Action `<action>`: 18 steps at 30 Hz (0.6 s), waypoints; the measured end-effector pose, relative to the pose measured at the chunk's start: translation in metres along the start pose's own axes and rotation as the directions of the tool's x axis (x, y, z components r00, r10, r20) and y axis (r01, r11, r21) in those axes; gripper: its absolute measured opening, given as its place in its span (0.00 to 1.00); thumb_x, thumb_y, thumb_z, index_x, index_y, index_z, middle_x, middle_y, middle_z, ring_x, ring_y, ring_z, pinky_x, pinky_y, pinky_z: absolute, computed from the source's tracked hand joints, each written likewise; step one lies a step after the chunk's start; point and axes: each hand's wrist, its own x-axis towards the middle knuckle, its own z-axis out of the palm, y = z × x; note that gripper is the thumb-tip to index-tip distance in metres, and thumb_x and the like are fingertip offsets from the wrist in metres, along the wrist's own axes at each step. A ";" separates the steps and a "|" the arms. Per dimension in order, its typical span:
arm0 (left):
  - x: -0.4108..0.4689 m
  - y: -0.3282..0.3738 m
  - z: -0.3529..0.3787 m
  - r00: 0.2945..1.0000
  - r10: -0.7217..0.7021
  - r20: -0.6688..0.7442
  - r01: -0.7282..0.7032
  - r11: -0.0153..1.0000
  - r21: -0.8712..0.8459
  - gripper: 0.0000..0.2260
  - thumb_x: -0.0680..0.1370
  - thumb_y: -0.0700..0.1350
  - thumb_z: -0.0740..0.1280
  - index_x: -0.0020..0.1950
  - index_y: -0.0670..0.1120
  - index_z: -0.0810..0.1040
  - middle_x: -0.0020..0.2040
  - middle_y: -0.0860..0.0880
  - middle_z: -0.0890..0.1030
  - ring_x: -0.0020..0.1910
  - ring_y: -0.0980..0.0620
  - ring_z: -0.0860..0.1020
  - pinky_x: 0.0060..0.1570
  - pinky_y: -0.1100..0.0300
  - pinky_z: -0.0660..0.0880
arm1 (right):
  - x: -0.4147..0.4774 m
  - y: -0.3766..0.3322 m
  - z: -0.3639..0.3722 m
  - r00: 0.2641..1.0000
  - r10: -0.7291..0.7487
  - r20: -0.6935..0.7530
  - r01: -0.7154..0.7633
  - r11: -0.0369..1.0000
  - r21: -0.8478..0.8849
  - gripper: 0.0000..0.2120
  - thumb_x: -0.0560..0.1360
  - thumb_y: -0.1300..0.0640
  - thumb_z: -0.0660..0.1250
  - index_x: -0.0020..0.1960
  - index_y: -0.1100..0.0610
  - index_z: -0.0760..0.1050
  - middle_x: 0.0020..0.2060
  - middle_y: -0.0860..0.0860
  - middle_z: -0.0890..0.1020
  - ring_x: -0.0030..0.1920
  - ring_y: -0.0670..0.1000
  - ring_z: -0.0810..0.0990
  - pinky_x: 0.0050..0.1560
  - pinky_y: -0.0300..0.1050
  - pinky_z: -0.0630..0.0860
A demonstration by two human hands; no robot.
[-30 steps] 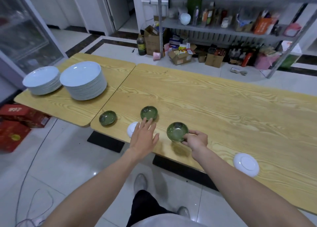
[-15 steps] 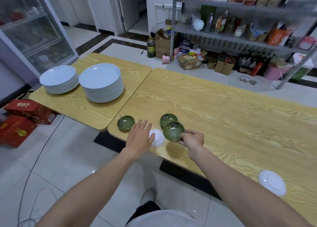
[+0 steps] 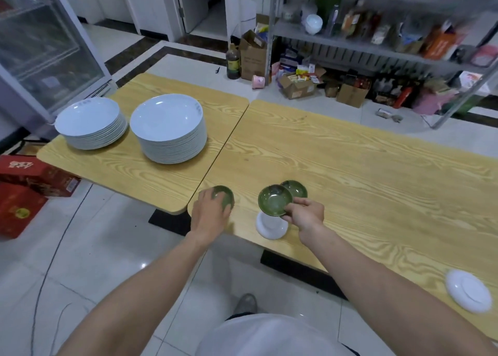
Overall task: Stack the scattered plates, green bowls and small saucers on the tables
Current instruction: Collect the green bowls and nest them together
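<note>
Left hand (image 3: 211,215) has swung across and now cups the far-left green bowl (image 3: 225,198) on the bench (image 3: 363,183), while the right hand (image 3: 305,214) keeps its grip on the lifted bowl (image 3: 274,200) above the saucer (image 3: 270,227), so stacking looks imminent.

Three green bowls (image 3: 275,200) near table edge; white plates (image 3: 168,129) stacked.

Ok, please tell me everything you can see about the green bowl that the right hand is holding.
The green bowl is small, round and shallow, with a glossy dark green glaze that looks like ceramic and a paler, shiny inside. It appears empty. The right hand pinches its near right rim with thumb and fingers and holds it a little tilted above the table. In the picture it overlaps a second green bowl behind it and a white saucer below it. Whether it touches either one cannot be told.
</note>
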 end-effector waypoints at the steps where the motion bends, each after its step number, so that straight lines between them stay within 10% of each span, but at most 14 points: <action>1: 0.002 -0.005 0.003 0.998 -0.056 -0.005 0.056 0.998 -0.031 0.17 0.80 0.49 0.63 0.66 0.44 0.75 0.69 0.39 0.69 0.69 0.42 0.65 0.64 0.49 0.70 | -0.001 0.000 0.002 1.000 0.003 -0.006 -0.003 1.000 0.003 0.14 0.68 0.73 0.73 0.49 0.60 0.77 0.50 0.60 0.83 0.44 0.59 0.86 0.35 0.41 0.82; 18: 0.039 -0.041 0.049 0.857 -0.487 0.170 0.496 0.688 -0.530 0.11 0.74 0.35 0.70 0.55 0.43 0.81 0.55 0.44 0.80 0.55 0.44 0.78 0.61 0.51 0.76 | 0.012 0.012 0.007 0.990 0.039 -0.136 -0.032 0.998 0.054 0.12 0.70 0.74 0.70 0.45 0.59 0.77 0.48 0.59 0.83 0.43 0.60 0.86 0.43 0.47 0.83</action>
